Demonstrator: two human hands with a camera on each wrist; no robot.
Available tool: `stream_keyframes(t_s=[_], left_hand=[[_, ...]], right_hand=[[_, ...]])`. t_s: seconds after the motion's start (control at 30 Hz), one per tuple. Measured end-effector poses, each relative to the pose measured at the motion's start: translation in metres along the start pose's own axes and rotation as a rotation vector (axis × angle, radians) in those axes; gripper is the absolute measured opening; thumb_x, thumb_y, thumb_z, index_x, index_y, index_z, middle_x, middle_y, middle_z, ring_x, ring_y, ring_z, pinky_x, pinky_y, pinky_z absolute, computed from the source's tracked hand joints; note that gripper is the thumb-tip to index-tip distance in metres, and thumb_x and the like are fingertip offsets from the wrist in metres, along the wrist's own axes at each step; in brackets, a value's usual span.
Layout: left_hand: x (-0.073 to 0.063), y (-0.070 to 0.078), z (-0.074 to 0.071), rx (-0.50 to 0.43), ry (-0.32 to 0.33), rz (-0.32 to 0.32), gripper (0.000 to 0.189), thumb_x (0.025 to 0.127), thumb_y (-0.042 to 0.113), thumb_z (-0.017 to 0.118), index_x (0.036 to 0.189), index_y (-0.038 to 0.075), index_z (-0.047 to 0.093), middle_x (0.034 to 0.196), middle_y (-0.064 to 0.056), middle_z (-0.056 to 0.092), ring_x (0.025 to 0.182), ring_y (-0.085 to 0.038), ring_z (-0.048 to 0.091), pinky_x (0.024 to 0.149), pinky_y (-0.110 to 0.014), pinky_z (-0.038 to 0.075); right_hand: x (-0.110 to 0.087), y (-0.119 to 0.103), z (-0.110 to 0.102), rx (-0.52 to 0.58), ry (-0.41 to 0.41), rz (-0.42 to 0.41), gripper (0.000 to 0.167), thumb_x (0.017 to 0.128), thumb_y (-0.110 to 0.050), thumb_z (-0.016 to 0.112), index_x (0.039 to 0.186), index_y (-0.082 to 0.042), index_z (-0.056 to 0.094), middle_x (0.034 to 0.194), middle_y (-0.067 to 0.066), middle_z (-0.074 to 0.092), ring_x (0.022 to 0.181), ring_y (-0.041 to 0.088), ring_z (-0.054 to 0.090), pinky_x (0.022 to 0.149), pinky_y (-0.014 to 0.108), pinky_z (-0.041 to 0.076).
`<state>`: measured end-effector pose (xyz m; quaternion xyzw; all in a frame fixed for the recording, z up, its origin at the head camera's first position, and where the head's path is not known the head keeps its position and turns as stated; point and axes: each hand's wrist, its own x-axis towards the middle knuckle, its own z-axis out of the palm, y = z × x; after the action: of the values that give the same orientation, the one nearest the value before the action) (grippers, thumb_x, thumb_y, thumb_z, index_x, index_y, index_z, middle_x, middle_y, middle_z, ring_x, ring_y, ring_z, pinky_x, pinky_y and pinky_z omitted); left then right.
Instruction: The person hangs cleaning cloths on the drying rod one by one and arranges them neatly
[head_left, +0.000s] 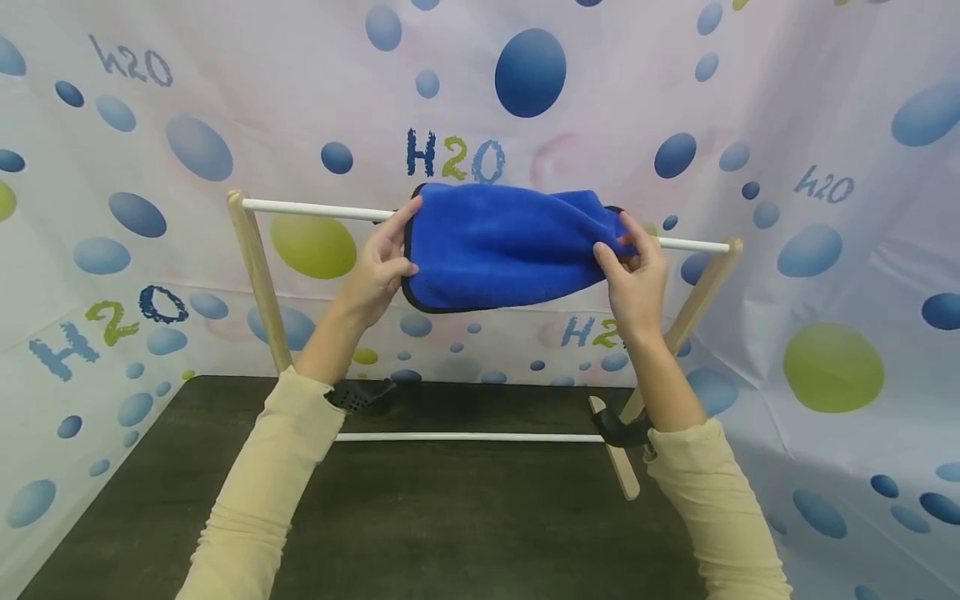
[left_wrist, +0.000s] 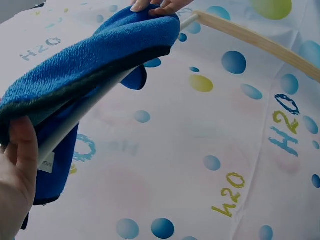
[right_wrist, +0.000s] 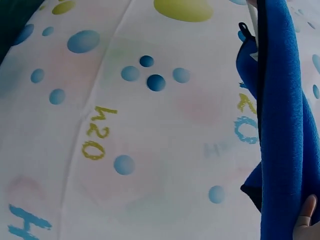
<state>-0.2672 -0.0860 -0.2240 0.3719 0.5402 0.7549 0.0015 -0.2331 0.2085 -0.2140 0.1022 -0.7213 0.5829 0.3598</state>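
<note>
A blue towel [head_left: 502, 246] with a dark edge hangs folded over the white top rail [head_left: 315, 208] of a wooden rack. My left hand [head_left: 382, 262] grips the towel's left edge, thumb in front and fingers up at the rail. My right hand [head_left: 633, 267] pinches the towel's right end beside the rail. In the left wrist view the towel [left_wrist: 85, 65] drapes over the rail [left_wrist: 75, 122], with my thumb [left_wrist: 22, 155] against it. In the right wrist view the towel [right_wrist: 282, 125] hangs at the right, a fingertip [right_wrist: 307, 220] touching its lower part.
The rack has slanted wooden legs [head_left: 258, 283] and a lower white rail [head_left: 465, 437], standing on a dark tabletop [head_left: 450, 533]. A bubble-patterned "H2O" backdrop [head_left: 150, 125] surrounds the table on three sides.
</note>
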Motion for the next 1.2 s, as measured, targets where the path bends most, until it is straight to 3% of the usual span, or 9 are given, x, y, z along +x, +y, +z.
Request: stream_keyframes(t_s=[0.13,0.2,0.33,0.47,0.6,0.8,0.9,1.03,1.2], left_hand=[[-0.006,-0.004,0.002,0.041,0.11,-0.021,0.055,0.092,-0.008,0.033,0.144,0.0,0.019,0.152,-0.009,0.015,0.134,-0.025,0.028,0.085,-0.019,0.048],[-0.008,-0.007,0.003,0.082,0.164,-0.015,0.049,0.095,-0.002,0.035,0.143,0.0,0.024,0.151,-0.009,0.021,0.127,-0.021,0.039,0.082,-0.019,0.049],[-0.009,-0.012,0.007,0.13,0.248,0.016,0.045,0.095,0.0,0.041,0.139,-0.002,0.033,0.146,-0.013,0.031,0.095,-0.008,0.06,0.076,-0.019,0.051],[-0.006,-0.016,0.011,0.124,0.296,0.042,0.045,0.092,-0.003,0.045,0.137,-0.003,0.037,0.142,-0.015,0.036,0.077,-0.004,0.063,0.073,-0.018,0.052],[-0.002,-0.016,0.016,0.147,0.322,0.049,0.045,0.091,-0.003,0.048,0.136,-0.002,0.04,0.139,-0.015,0.04,0.088,-0.008,0.059,0.081,-0.019,0.05],[0.005,-0.013,0.02,0.125,0.365,0.042,0.046,0.09,-0.004,0.05,0.135,-0.002,0.041,0.133,-0.017,0.044,0.106,-0.019,0.052,0.095,-0.028,0.043],[0.006,-0.011,0.02,0.077,0.347,0.028,0.052,0.088,-0.01,0.047,0.138,0.001,0.036,0.132,-0.019,0.044,0.111,-0.022,0.051,0.093,-0.027,0.045],[0.008,-0.007,0.019,0.03,0.246,0.001,0.066,0.083,-0.018,0.04,0.143,0.008,0.025,0.133,-0.022,0.041,0.112,-0.025,0.048,0.085,-0.023,0.047],[0.013,0.002,0.018,0.031,0.089,-0.034,0.073,0.077,-0.02,0.036,0.144,0.006,0.022,0.146,-0.013,0.025,0.125,-0.024,0.034,0.102,-0.035,0.036]], right_hand=[[-0.009,0.009,0.001,0.134,0.041,0.092,0.046,0.094,-0.01,0.049,0.138,-0.004,0.037,0.092,-0.001,0.048,0.078,0.009,0.051,0.073,0.014,0.046],[-0.012,0.013,0.002,0.197,0.06,0.142,0.047,0.095,-0.01,0.045,0.14,-0.004,0.033,0.091,0.001,0.048,0.077,0.01,0.053,0.074,0.014,0.048],[-0.017,0.022,0.004,0.269,0.068,0.193,0.047,0.096,-0.007,0.041,0.141,-0.002,0.03,0.089,0.002,0.049,0.076,0.01,0.053,0.071,0.013,0.048],[-0.018,0.027,0.004,0.302,0.065,0.215,0.048,0.096,-0.005,0.04,0.142,-0.002,0.027,0.089,0.001,0.049,0.076,0.01,0.053,0.07,0.014,0.048],[-0.015,0.027,0.003,0.352,0.107,0.252,0.049,0.097,-0.007,0.04,0.143,-0.005,0.024,0.088,0.002,0.052,0.072,0.01,0.055,0.067,0.014,0.049],[-0.009,0.022,0.001,0.535,0.175,0.369,0.048,0.096,-0.009,0.043,0.139,-0.004,0.023,0.082,0.006,0.057,0.06,0.011,0.058,0.058,0.016,0.051],[-0.007,0.02,-0.001,0.564,0.161,0.418,0.049,0.095,-0.007,0.045,0.138,0.002,0.024,0.082,0.006,0.057,0.057,0.01,0.059,0.057,0.015,0.051],[-0.003,0.019,-0.006,0.537,0.097,0.464,0.04,0.093,-0.008,0.049,0.129,0.006,0.037,0.081,0.005,0.056,0.055,0.008,0.059,0.056,0.014,0.051],[0.003,0.018,-0.011,0.444,-0.043,0.505,0.019,0.09,-0.015,0.057,0.102,-0.002,0.05,0.079,0.002,0.054,0.053,0.008,0.056,0.056,0.014,0.05]])
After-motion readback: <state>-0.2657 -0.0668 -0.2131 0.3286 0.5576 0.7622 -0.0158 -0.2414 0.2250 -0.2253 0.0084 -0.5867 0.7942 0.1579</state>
